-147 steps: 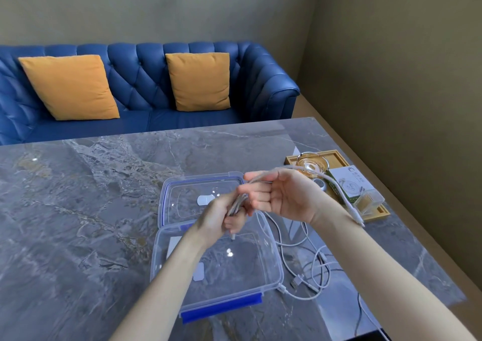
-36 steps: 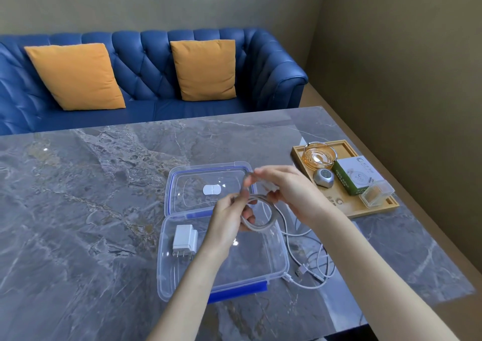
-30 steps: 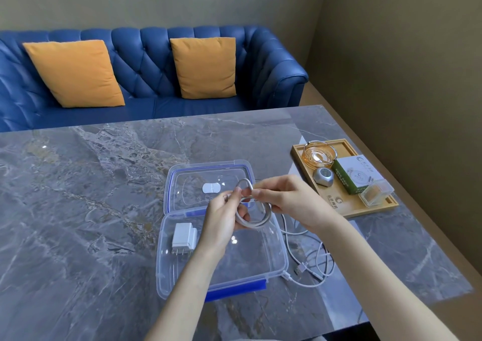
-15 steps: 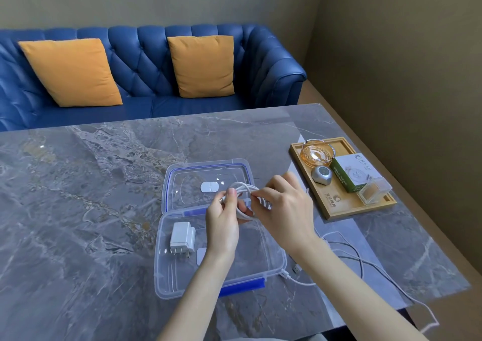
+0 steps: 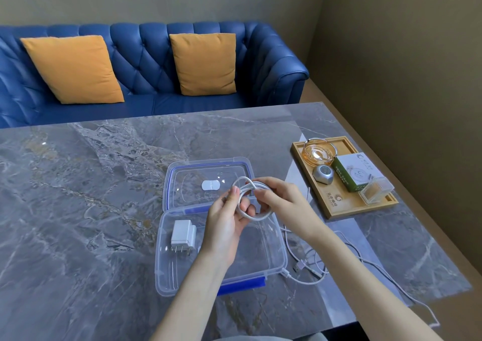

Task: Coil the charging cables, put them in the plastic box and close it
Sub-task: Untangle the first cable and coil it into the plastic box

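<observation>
Both hands are up over the open plastic box [image 5: 273,260] now, and the change is plain: a second ago the white cable was a loose ring pulled between them, and now it is a tidy coiled cable [image 5: 251,197] with one strand crossing over the top of the bundle. The left hand [image 5: 225,222] pinches the near side of the coil, fingers [image 5: 234,197] clamped on it. The right hand [image 5: 283,201] curls around the far side, its fingers closed on the strands too.

That reads to me as the finishing wrap on this cable, so the drop into the box looks close. The white charger plug [image 5: 183,236] already lies in the box's left half. A second cable, the loose cable [image 5: 307,267], sprawls uncoiled on the surface just right of the box and trails toward the near edge, so there is more coiling to come. The lid [image 5: 208,181] lies flat behind the box, not yet closed.

Further out, the grey marble surface [image 5: 91,210] carries a wooden tray [image 5: 336,207] to the right, with a glass dish [image 5: 319,154], a small silver object [image 5: 323,175] and a green-and-white carton [image 5: 357,172] on it. Beyond the surface sits a blue sofa [image 5: 146,61] with two orange cushions [image 5: 73,68], against plain walls.
</observation>
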